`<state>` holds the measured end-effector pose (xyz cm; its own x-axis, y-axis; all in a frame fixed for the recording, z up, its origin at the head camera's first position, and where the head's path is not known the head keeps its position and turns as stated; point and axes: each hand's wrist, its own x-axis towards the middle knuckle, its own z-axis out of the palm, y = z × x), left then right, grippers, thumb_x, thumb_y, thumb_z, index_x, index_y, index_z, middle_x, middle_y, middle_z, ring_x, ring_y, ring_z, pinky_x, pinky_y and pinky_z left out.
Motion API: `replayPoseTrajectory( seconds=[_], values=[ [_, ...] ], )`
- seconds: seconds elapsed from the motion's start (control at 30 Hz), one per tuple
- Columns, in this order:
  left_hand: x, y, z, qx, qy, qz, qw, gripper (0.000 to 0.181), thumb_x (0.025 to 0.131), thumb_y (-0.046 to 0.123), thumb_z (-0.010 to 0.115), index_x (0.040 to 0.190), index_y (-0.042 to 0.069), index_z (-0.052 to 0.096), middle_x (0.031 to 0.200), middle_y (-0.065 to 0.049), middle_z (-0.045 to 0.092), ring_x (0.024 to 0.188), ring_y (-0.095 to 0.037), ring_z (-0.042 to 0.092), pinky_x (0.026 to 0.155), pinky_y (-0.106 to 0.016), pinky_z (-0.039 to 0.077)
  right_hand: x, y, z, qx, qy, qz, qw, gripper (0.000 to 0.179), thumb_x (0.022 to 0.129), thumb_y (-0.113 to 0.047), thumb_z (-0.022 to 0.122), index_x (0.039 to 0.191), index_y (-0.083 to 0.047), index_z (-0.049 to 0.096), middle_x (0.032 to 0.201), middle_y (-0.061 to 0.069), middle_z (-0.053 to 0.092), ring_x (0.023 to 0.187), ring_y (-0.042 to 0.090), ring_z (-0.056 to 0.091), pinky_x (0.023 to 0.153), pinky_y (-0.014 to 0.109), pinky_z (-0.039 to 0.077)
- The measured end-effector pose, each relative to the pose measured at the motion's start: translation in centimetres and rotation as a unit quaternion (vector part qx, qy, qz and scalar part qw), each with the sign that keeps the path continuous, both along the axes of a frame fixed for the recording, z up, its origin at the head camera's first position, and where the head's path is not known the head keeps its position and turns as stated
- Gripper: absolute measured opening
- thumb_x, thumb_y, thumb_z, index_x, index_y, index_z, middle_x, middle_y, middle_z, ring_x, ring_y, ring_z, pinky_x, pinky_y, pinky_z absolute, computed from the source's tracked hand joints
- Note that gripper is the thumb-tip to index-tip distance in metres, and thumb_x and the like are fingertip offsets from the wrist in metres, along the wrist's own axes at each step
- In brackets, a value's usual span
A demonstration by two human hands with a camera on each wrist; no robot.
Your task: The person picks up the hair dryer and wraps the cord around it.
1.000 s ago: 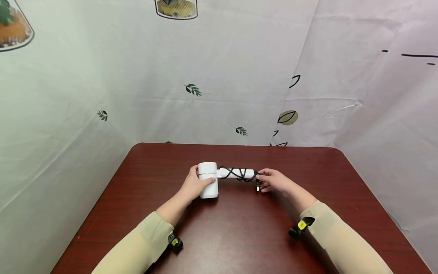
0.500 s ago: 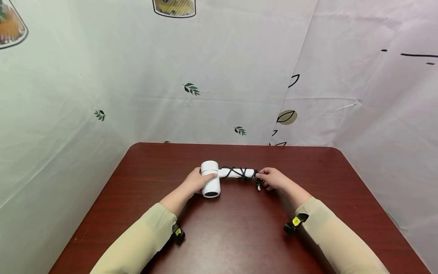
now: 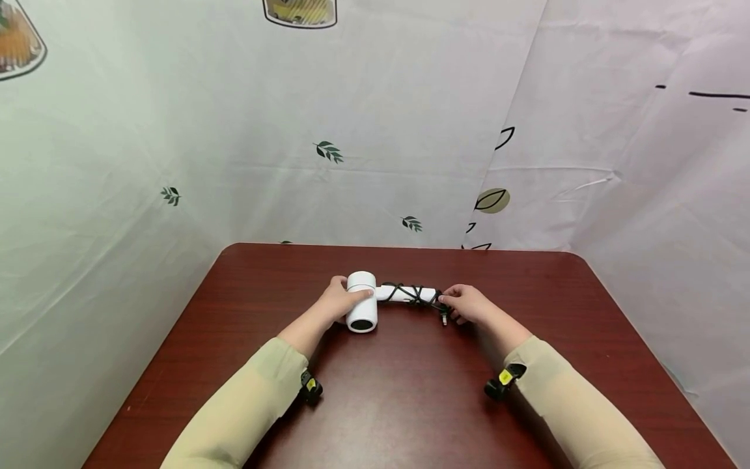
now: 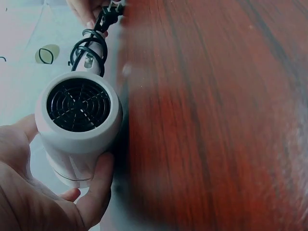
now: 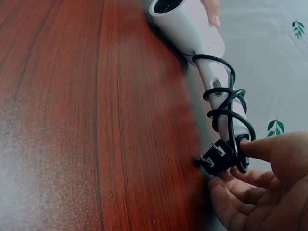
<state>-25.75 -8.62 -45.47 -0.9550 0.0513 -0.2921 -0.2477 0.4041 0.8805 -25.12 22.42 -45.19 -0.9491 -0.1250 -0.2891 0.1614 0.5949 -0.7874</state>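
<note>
A white hair dryer [image 3: 361, 305] lies sideways across the table, its black cord [image 5: 231, 114] wound around the handle [image 3: 391, 294]. My left hand [image 3: 335, 302] grips the barrel, with the thumb on top near the handle joint. In the left wrist view, the round black grille [image 4: 78, 105] shows at the barrel's end. My right hand [image 3: 469, 304] is at the handle's far end, thumb and fingers pinching it where the cord comes out. Below these fingers hangs the black two-pin plug [image 5: 219, 156], pins outward. Part of the right hand's grip is hidden behind the cord.
The dark red wooden table [image 3: 387, 397] has rounded far corners. White fabric walls [image 3: 375, 117] printed with leaves and food drawings stand behind it and on both sides. A small black camera [image 3: 310, 387] sits at the left sleeve, another camera [image 3: 498, 387] at the right.
The hair dryer's barrel has turned in my left hand, so its dark grille end now faces me. It has shifted slightly right and away. My right hand stays at the handle's end.
</note>
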Motion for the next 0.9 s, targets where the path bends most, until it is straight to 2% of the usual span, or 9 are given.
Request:
replayPoseTrajectory(
  seconds=[0.37, 0.53, 0.73, 0.9],
  values=[
    [0.34, -0.11, -0.06, 0.02, 0.0, 0.005, 0.9998, 0.084, 0.09, 0.044, 0.068, 0.149, 0.004, 0.023, 0.134, -0.025, 0.047, 0.105, -0.034, 0.062, 0.063, -0.043, 0.057, -0.22, 0.27, -0.5, -0.03, 0.002, -0.002, 0.9995, 0.033, 0.099, -0.022, 0.059, 0.123, 0.002, 0.058, 0.098, 0.01, 0.061, 0.071, 0.019, 0.058, 0.061, 0.033, 0.053],
    [0.44, -0.14, 0.23, 0.032, -0.003, 0.012, 0.9994, 0.084, 0.091, 0.044, 0.067, 0.15, 0.004, 0.022, 0.136, -0.025, 0.047, 0.108, -0.035, 0.06, 0.064, -0.044, 0.057, -0.09, 0.34, -0.29, -0.028, 0.0, -0.008, 0.9996, 0.036, 0.1, -0.025, 0.057, 0.124, 0.001, 0.058, 0.105, 0.013, 0.062, 0.076, 0.021, 0.061, 0.064, 0.035, 0.054],
    [0.54, -0.24, 0.09, 0.03, 0.001, 0.015, 0.9994, 0.082, 0.093, 0.044, 0.065, 0.15, 0.003, 0.023, 0.137, -0.025, 0.048, 0.111, -0.034, 0.059, 0.064, -0.042, 0.056, -0.11, 0.45, -0.29, -0.031, -0.001, -0.008, 0.9995, 0.038, 0.1, -0.027, 0.057, 0.125, 0.001, 0.057, 0.108, 0.014, 0.062, 0.077, 0.021, 0.062, 0.065, 0.036, 0.055],
    [0.61, -0.35, -0.06, 0.024, 0.005, 0.014, 0.9996, 0.079, 0.094, 0.044, 0.063, 0.149, 0.003, 0.025, 0.138, -0.025, 0.048, 0.113, -0.034, 0.058, 0.066, -0.04, 0.056, -0.19, 0.58, -0.36, -0.033, -0.004, -0.015, 0.9993, 0.045, 0.1, -0.034, 0.056, 0.127, 0.002, 0.055, 0.103, 0.014, 0.061, 0.078, 0.021, 0.064, 0.065, 0.036, 0.055]
  ],
)
